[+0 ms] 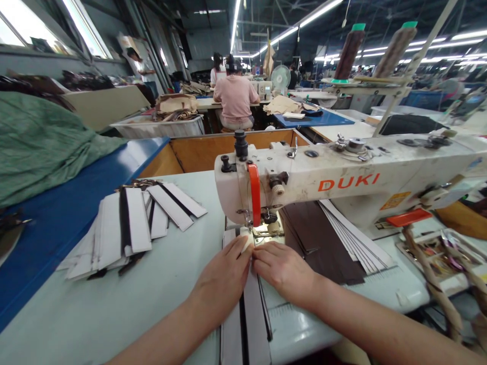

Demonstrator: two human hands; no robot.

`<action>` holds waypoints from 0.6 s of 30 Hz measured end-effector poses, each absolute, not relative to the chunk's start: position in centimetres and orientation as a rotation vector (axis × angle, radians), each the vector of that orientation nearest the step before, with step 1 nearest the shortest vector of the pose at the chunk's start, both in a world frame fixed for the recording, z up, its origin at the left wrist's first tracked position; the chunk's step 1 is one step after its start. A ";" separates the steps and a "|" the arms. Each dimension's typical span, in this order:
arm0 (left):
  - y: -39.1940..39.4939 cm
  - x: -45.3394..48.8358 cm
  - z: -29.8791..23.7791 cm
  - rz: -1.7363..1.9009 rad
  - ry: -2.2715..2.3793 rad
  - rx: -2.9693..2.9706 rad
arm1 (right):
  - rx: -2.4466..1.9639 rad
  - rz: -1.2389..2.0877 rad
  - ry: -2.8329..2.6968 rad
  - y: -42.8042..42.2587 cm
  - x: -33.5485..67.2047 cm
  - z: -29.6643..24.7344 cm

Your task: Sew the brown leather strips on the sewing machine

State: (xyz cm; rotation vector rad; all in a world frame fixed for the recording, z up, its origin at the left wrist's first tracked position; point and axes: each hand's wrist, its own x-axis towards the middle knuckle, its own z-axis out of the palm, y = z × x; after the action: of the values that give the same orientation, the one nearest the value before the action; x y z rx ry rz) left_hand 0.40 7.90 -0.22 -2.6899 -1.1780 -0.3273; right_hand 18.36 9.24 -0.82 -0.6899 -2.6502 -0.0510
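A white sewing machine (342, 177) marked DUKI stands on the pale table (152, 294). Under its needle lies a long white strip with a black centre line (247, 319), running toward me. My left hand (224, 279) lies on the strip's left side, fingers together and pressed down just short of the presser foot (262, 230). My right hand (283, 268) rests on the strip's right side, fingertips pinched against the left hand's at the strip's far end.
A fanned pile of white and black strips (125, 228) lies to the left. Dark brown pieces and white strips (331, 238) sit under the machine arm. A green cloth (41, 142) lies on a blue surface (64, 218). A person in pink (236, 99) sits ahead. Two thread cones (350, 50) stand behind.
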 end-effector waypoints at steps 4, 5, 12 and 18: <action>8.0 0.4 0.0 -0.341 -1.200 -2.697 | -0.704 -0.022 -2.627 9.4 18.4 -0.9; 8.0 0.5 0.1 -0.351 -1.207 -2.700 | -0.705 -0.017 -2.624 9.5 18.5 -0.9; 8.2 0.4 -0.1 -0.357 -1.159 -2.696 | -0.702 -0.015 -2.601 9.6 18.4 -1.0; 8.1 0.5 0.0 -0.373 -1.219 -2.710 | -0.720 0.005 -2.622 9.6 18.4 -0.9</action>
State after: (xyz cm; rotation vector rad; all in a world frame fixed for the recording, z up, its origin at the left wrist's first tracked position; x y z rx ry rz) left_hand 0.47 8.13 0.03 -2.7105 -1.2188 -0.3726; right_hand 18.42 9.62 -0.91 -0.7200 -2.6222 0.0051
